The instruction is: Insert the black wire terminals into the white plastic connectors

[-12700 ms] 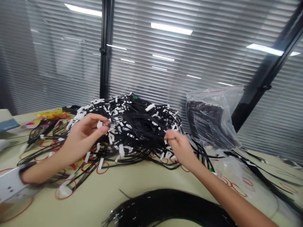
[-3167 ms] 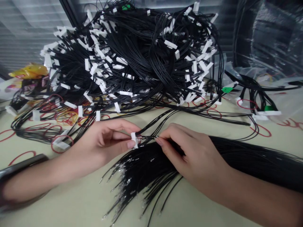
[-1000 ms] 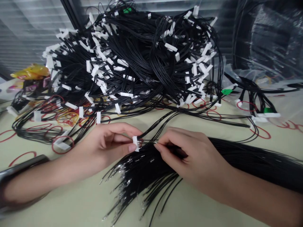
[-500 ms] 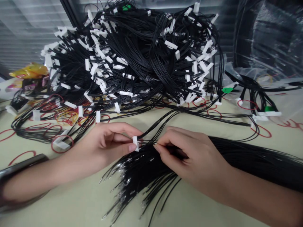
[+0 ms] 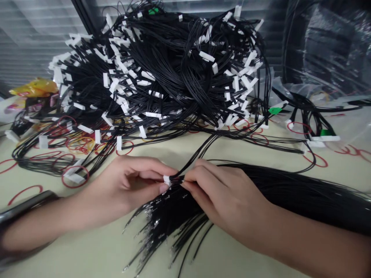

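Between the thumb and forefinger of my left hand point(image 5: 136, 183) is a small white connector housing point(image 5: 166, 179). Black wires point(image 5: 191, 160) run from it up to the pile behind. My right hand point(image 5: 223, 193) is closed in a pinch just right of the housing, its fingertips on a thin black wire point(image 5: 180, 179) that points at the housing. Whether the wire's tip is inside the housing I cannot tell. Beneath both hands lies a thick bundle of loose black wires point(image 5: 171, 216), with bare metal terminals fanned out toward the lower left.
A large heap of black cables point(image 5: 174, 69) with white connectors fills the back of the table. Red rubber bands point(image 5: 75, 177) lie around the left side. Clear plastic bags point(image 5: 333, 88) and a looped cable with a green tag point(image 5: 275, 111) are at the right; a yellow packet point(image 5: 34, 88) is far left.
My right hand has moved left, bringing its pinched fingertips closer to the white connector housing. My left hand keeps its hold on the housing, which sits slightly lower in the picture.
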A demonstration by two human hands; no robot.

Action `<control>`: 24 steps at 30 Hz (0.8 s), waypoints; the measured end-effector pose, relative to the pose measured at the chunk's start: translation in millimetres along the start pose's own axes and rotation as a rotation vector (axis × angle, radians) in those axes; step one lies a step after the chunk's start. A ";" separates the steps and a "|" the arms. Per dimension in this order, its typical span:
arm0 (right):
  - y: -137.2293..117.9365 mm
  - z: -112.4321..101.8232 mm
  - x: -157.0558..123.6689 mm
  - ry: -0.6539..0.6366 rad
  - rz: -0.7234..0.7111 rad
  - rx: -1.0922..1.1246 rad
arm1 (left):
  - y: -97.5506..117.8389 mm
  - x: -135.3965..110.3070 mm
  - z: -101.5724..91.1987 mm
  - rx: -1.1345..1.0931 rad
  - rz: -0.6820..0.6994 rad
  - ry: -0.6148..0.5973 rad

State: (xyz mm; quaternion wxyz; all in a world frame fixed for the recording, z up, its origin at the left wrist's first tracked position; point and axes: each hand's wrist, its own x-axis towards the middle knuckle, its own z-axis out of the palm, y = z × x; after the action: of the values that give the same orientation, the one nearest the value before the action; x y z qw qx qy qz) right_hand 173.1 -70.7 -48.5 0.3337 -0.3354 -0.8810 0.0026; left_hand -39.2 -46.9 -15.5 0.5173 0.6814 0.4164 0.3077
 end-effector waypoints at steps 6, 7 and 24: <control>-1.1 -1.0 -1.0 -0.040 -0.034 -0.041 | 3.3 -2.5 3.8 0.170 0.104 0.039; -1.4 -1.2 -0.8 -0.039 -0.033 -0.034 | 3.1 -2.6 4.1 0.151 0.091 0.036; 2.2 -16.1 8.8 0.310 0.176 0.087 | -4.6 7.1 -4.8 -0.177 -0.109 0.102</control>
State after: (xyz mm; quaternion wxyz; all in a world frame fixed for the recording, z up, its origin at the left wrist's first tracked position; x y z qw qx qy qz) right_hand 179.1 -67.3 -31.3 0.4780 -0.3928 -0.7854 0.0181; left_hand -41.1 -37.9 -18.6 0.5693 0.5929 0.4500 0.3490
